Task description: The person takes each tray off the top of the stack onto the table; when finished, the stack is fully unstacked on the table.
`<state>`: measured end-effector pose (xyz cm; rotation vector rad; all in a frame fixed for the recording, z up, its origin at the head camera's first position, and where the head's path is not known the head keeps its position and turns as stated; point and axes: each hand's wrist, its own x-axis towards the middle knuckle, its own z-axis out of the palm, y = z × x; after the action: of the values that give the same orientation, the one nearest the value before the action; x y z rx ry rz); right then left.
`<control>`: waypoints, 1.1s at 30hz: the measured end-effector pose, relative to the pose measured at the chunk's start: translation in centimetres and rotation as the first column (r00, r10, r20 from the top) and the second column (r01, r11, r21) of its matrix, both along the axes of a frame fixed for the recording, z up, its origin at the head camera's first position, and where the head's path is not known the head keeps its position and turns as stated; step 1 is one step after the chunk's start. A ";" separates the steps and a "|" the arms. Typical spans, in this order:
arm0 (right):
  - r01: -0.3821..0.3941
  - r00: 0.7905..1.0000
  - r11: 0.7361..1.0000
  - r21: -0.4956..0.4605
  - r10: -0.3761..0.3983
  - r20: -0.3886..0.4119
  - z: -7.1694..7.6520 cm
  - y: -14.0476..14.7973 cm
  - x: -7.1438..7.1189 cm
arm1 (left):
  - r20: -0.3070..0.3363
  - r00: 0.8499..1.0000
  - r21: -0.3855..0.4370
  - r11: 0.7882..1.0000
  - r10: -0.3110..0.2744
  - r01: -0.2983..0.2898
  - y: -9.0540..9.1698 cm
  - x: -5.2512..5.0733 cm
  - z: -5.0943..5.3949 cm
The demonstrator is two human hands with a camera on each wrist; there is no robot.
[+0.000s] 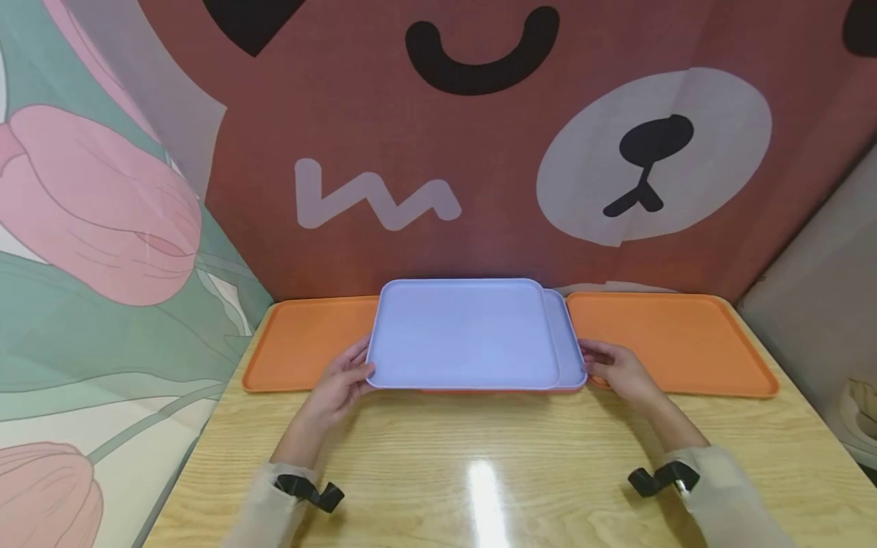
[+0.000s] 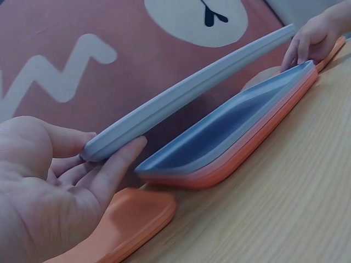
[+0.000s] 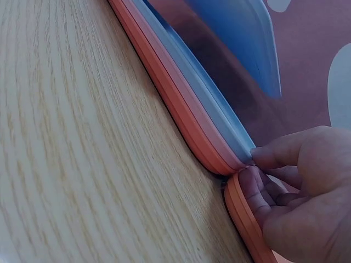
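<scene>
Currently | left orange tray (image 1: pixel 301 342) lies on the wooden table (image 1: pixel 411 441) | left hand (image 1: pixel 340 380) pinches the left edge of the upper blue tray (image 1: pixel 462 335), held raised | lower blue tray (image 1: pixel 567 342) tops a pink tray (image 3: pixel 213 134) and coral tray (image 3: pixel 208 157) | right hand (image 1: pixel 625 374) pinches its near right corner | right orange tray (image 1: pixel 671 342) adjoins
</scene>
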<state>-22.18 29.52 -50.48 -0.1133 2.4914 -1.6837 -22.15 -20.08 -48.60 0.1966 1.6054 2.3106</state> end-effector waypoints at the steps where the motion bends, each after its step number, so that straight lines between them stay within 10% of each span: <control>1: 0.001 1.000 1.000 -0.006 -0.001 0.001 0.1 -0.1 0.0 | 0.002 1.000 -0.006 1.000 0.002 -0.002 -0.7 0.3 0.2; 22: 0.003 0.997 0.998 0.055 -0.007 0.072 0.3 -0.1 -0.5 | -0.272 0.959 0.134 0.983 -0.083 0.123 -17.3 10.1 0.6; 33: 0.004 0.998 0.998 0.057 -0.008 0.061 -0.1 0.5 0.0 | -0.175 0.970 0.135 0.971 -0.171 0.196 -22.5 14.3 -0.6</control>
<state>-22.16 30.04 -50.63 -0.0476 2.4944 -1.5928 -7.81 -42.56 -49.15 0.5595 1.4145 2.3213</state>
